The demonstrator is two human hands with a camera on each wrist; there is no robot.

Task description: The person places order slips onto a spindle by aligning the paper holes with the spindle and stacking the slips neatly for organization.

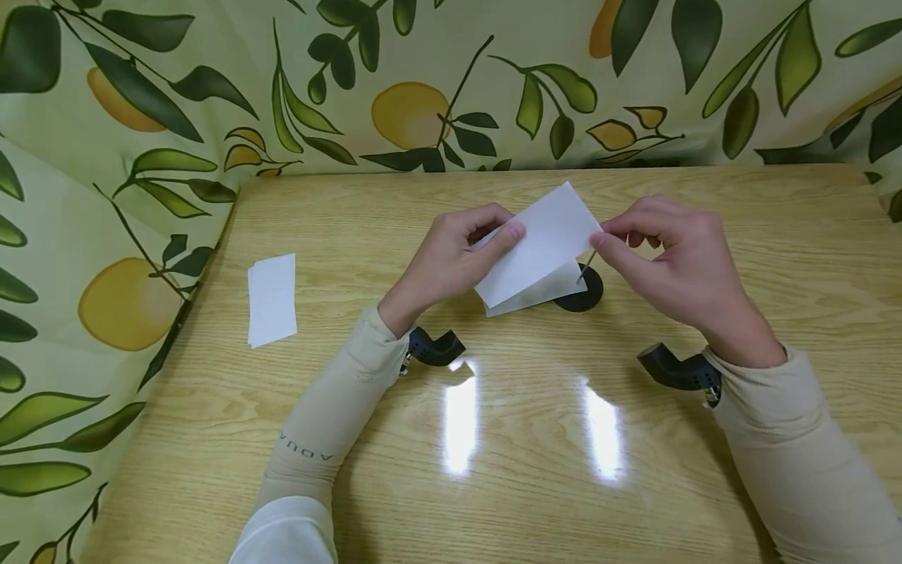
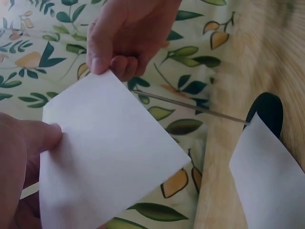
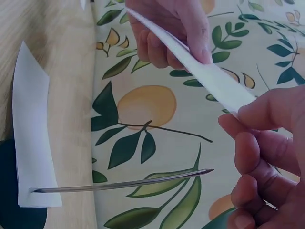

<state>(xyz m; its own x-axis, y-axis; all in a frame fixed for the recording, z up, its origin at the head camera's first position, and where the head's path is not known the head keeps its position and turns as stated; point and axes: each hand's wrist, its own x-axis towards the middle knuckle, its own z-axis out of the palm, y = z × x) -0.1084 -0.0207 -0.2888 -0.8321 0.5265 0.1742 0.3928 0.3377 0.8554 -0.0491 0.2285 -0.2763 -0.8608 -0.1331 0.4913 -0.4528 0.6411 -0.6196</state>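
Note:
A white paper slip point(image 1: 539, 239) is held up between both hands. My left hand point(image 1: 454, 254) grips its left edge, thumb flat on the upper face. At the opposite corner my right hand point(image 1: 680, 258) pinches the paper between thumb and index finger; its other fingers are curled. Below stands a paper spike with a thin metal needle point(image 3: 133, 183) and a round black base point(image 1: 593, 291). Another white slip point(image 3: 31, 119) is pierced by the needle low down, close to the base. In the right wrist view the needle's pointed tip is bare, apart from the held slip.
A small stack of white slips point(image 1: 272, 300) lies at the left of the wooden table point(image 1: 535, 501). Leaf-and-fruit patterned cloth point(image 1: 317, 94) hangs behind the table and along its left side. Black camera mounts point(image 1: 438, 348) jut from both wrists.

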